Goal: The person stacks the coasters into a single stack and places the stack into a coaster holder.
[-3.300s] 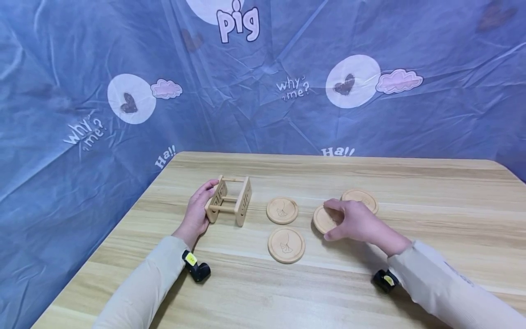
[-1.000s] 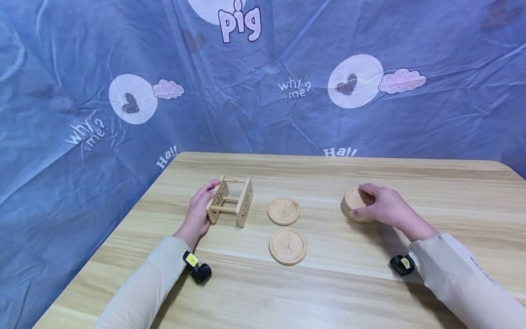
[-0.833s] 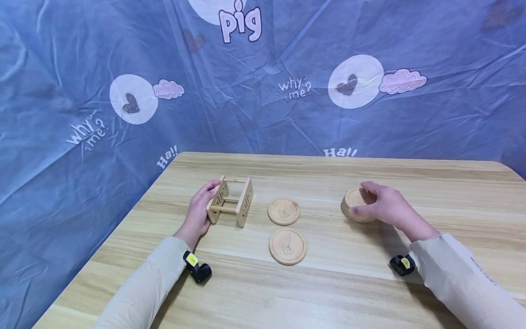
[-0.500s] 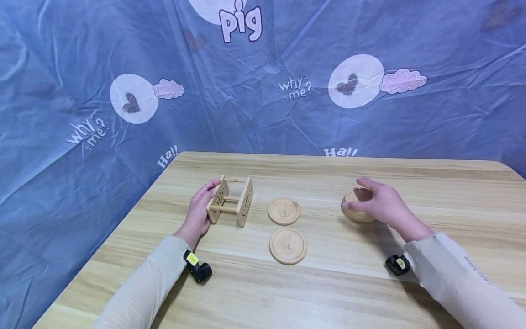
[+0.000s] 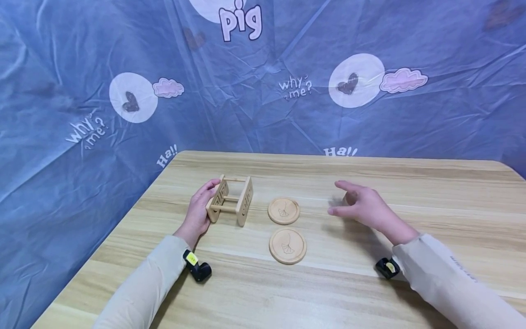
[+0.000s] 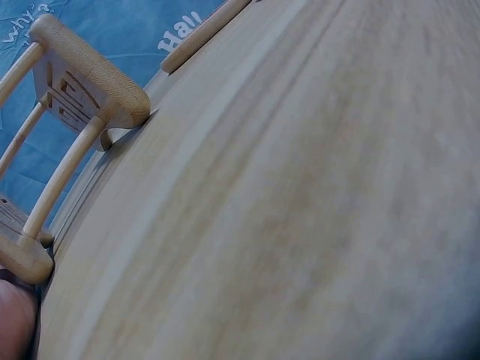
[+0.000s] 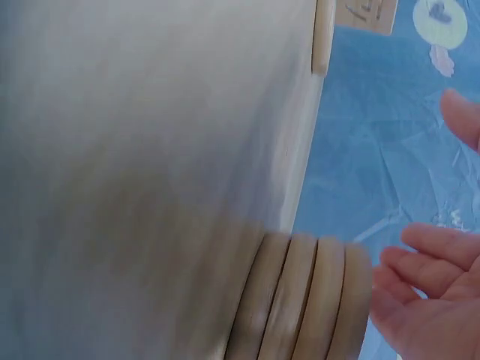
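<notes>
In the head view my left hand (image 5: 196, 214) grips the near-left panel of a small wooden rack (image 5: 244, 201), with several dowels between two cut-out panels. The left wrist view shows part of the rack (image 6: 94, 75) and a bit of that hand (image 6: 15, 319). My right hand (image 5: 370, 210) is over the right half of the table, thumb and fingers spread, holding nothing. In the right wrist view its fingers (image 7: 442, 285) are beside a stack of several round wooden discs (image 7: 300, 307), largely hidden in the head view; contact there is unclear.
Two round discs with leaf engravings lie flat between the rack and my right hand, one farther back (image 5: 283, 211), one nearer (image 5: 287, 246). The wood-grain table (image 5: 263, 297) meets a blue printed cloth (image 5: 255, 114) behind it.
My right hand moved one disc back and right onto the others, let go of it, and has since shifted left with its fingers spread. My left hand stays on the rack.
</notes>
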Demonstrator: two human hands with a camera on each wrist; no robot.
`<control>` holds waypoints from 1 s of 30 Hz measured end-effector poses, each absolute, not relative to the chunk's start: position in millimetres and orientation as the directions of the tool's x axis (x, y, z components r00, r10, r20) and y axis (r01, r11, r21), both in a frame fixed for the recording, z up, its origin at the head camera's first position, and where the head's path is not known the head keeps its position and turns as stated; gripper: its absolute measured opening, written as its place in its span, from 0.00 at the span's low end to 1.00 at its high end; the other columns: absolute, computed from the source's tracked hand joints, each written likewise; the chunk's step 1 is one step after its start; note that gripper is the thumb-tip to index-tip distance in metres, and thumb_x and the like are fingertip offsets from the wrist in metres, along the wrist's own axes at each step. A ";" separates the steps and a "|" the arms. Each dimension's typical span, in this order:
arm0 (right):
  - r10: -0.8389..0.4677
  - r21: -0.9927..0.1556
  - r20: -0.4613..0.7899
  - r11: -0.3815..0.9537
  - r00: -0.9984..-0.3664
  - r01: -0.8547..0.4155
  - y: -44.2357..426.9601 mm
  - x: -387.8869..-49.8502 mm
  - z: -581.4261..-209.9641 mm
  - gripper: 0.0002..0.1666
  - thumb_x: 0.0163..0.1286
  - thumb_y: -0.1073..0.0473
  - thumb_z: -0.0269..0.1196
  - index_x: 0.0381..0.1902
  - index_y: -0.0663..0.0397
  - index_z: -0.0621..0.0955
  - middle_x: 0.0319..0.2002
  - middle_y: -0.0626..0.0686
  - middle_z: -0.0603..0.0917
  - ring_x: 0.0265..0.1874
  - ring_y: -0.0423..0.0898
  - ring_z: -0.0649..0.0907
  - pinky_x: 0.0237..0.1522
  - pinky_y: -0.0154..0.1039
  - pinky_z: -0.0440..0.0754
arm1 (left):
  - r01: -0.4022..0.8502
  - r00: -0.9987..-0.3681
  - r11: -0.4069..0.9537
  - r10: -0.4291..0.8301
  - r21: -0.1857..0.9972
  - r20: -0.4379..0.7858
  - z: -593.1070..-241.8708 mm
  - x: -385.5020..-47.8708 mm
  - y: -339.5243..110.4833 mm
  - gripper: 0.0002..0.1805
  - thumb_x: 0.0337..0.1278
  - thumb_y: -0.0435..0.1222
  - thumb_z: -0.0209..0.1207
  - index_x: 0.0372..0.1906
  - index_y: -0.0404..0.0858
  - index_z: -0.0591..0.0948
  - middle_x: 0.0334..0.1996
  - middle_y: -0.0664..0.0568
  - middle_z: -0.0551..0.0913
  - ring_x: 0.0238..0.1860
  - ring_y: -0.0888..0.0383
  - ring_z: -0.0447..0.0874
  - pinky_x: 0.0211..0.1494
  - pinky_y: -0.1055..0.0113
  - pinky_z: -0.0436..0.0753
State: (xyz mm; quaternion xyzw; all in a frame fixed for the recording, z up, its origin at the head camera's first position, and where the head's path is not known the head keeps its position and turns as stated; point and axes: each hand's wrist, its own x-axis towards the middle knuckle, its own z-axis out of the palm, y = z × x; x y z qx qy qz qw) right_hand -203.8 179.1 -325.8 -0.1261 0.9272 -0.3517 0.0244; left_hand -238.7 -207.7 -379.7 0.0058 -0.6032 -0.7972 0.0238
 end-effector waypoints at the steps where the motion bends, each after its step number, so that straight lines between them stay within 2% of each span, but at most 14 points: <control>1: -0.263 -0.659 0.045 0.717 -0.964 -0.226 176.7 -203.2 -326.0 0.52 0.50 0.43 0.70 0.66 0.61 0.63 0.45 0.63 0.78 0.45 0.58 0.76 0.50 0.53 0.75 | 0.031 -0.999 -0.273 -0.045 0.961 0.019 -379.7 -238.8 -207.7 0.12 0.66 0.33 0.44 0.46 0.48 0.76 0.62 0.46 0.65 0.55 0.53 0.68 0.51 0.66 0.78; 2: -0.276 -0.661 0.046 0.712 -0.960 -0.236 174.4 -202.7 -326.2 0.51 0.49 0.44 0.71 0.66 0.61 0.64 0.35 0.59 0.79 0.36 0.53 0.77 0.42 0.47 0.78 | 0.031 -0.999 -0.274 -0.045 0.961 0.019 -379.7 -238.8 -207.7 0.12 0.66 0.33 0.44 0.46 0.48 0.76 0.62 0.46 0.65 0.55 0.54 0.68 0.51 0.66 0.78; 4: -0.301 -0.663 0.036 0.706 -0.953 -0.248 170.0 -201.8 -327.1 0.51 0.49 0.45 0.71 0.66 0.60 0.64 0.20 0.50 0.71 0.21 0.44 0.70 0.28 0.38 0.74 | 0.029 -0.999 -0.277 -0.048 0.960 0.016 -379.6 -238.7 -207.6 0.13 0.66 0.32 0.44 0.45 0.49 0.76 0.62 0.47 0.66 0.54 0.53 0.68 0.51 0.66 0.78; 6: -0.329 -0.670 0.021 0.696 -0.944 -0.257 166.1 -200.7 -327.9 0.51 0.48 0.47 0.72 0.66 0.60 0.64 0.14 0.46 0.62 0.15 0.41 0.64 0.20 0.37 0.69 | 0.028 -0.999 -0.279 -0.049 0.960 0.015 -379.5 -238.7 -207.6 0.13 0.66 0.32 0.44 0.44 0.50 0.77 0.62 0.47 0.66 0.55 0.53 0.68 0.51 0.66 0.78; 7: -0.344 -0.671 0.021 0.691 -0.939 -0.269 164.3 -199.9 -328.3 0.50 0.48 0.47 0.72 0.66 0.60 0.65 0.16 0.46 0.65 0.13 0.41 0.62 0.22 0.36 0.70 | 0.028 -0.999 -0.279 -0.049 0.960 0.015 -379.4 -238.6 -207.5 0.13 0.66 0.32 0.44 0.44 0.50 0.77 0.62 0.47 0.66 0.55 0.53 0.68 0.51 0.66 0.78; 9: -0.370 -0.675 0.025 0.679 -0.929 -0.289 161.0 -197.8 -328.7 0.50 0.49 0.47 0.72 0.66 0.59 0.65 0.24 0.54 0.77 0.19 0.46 0.73 0.33 0.42 0.78 | 0.031 -0.999 -0.280 -0.047 0.959 0.019 -379.4 -238.6 -207.5 0.13 0.66 0.32 0.44 0.44 0.50 0.77 0.62 0.46 0.65 0.55 0.53 0.68 0.51 0.66 0.78; 10: -0.380 -0.680 0.026 0.672 -0.925 -0.295 159.3 -197.0 -328.9 0.50 0.49 0.47 0.72 0.66 0.59 0.65 0.33 0.60 0.81 0.26 0.51 0.79 0.40 0.47 0.79 | 0.034 -0.999 -0.277 -0.044 0.960 0.023 -379.4 -238.6 -207.6 0.13 0.66 0.32 0.44 0.44 0.49 0.77 0.62 0.46 0.65 0.55 0.52 0.67 0.51 0.66 0.78; 11: -0.391 -0.684 0.025 0.665 -0.920 -0.301 157.7 -196.1 -329.1 0.50 0.49 0.47 0.72 0.66 0.59 0.65 0.44 0.65 0.81 0.36 0.58 0.81 0.48 0.53 0.77 | 0.036 -0.999 -0.276 -0.042 0.961 0.025 -379.6 -238.8 -207.6 0.13 0.66 0.32 0.44 0.45 0.49 0.76 0.62 0.46 0.65 0.55 0.53 0.67 0.51 0.65 0.78; 13: -0.414 -0.693 0.026 0.649 -0.910 -0.315 154.6 -194.7 -329.6 0.50 0.49 0.46 0.71 0.66 0.60 0.65 0.61 0.66 0.69 0.55 0.67 0.72 0.58 0.61 0.68 | 0.039 -0.999 -0.274 -0.044 0.961 0.028 -380.0 -239.0 -207.6 0.13 0.66 0.32 0.44 0.47 0.47 0.76 0.62 0.45 0.65 0.55 0.53 0.68 0.51 0.65 0.78; 14: -0.425 -0.701 0.021 0.639 -0.905 -0.317 153.1 -194.2 -330.0 0.51 0.49 0.46 0.71 0.66 0.60 0.65 0.63 0.66 0.67 0.61 0.69 0.65 0.61 0.62 0.63 | 0.038 -0.999 -0.274 -0.046 0.961 0.027 -380.3 -239.0 -207.6 0.13 0.65 0.32 0.44 0.48 0.46 0.76 0.62 0.46 0.66 0.55 0.53 0.68 0.51 0.65 0.78; 15: -0.437 -0.706 0.014 0.633 -0.899 -0.318 151.5 -193.8 -330.7 0.51 0.49 0.46 0.71 0.66 0.60 0.65 0.63 0.65 0.67 0.60 0.70 0.65 0.61 0.62 0.63 | 0.039 -0.998 -0.272 -0.048 0.962 0.027 -380.5 -239.0 -207.6 0.14 0.65 0.32 0.44 0.50 0.45 0.76 0.62 0.46 0.66 0.54 0.53 0.69 0.51 0.66 0.78; 19: -0.495 -0.715 0.026 0.598 -0.868 -0.362 145.6 -192.8 -334.0 0.51 0.48 0.46 0.72 0.65 0.62 0.65 0.63 0.64 0.67 0.59 0.71 0.67 0.61 0.60 0.63 | 0.044 -0.998 -0.257 -0.046 0.965 0.034 -380.8 -239.0 -207.7 0.16 0.65 0.33 0.44 0.55 0.39 0.73 0.62 0.45 0.66 0.54 0.55 0.70 0.52 0.67 0.78; 30: -0.609 -0.740 0.040 0.515 -0.792 -0.433 128.2 -191.2 -338.6 0.49 0.47 0.48 0.73 0.64 0.62 0.68 0.63 0.61 0.69 0.60 0.64 0.69 0.63 0.56 0.64 | 0.050 -0.998 -0.256 -0.045 0.965 0.040 -381.4 -239.2 -207.6 0.14 0.65 0.34 0.44 0.51 0.43 0.75 0.61 0.45 0.66 0.55 0.54 0.69 0.54 0.66 0.77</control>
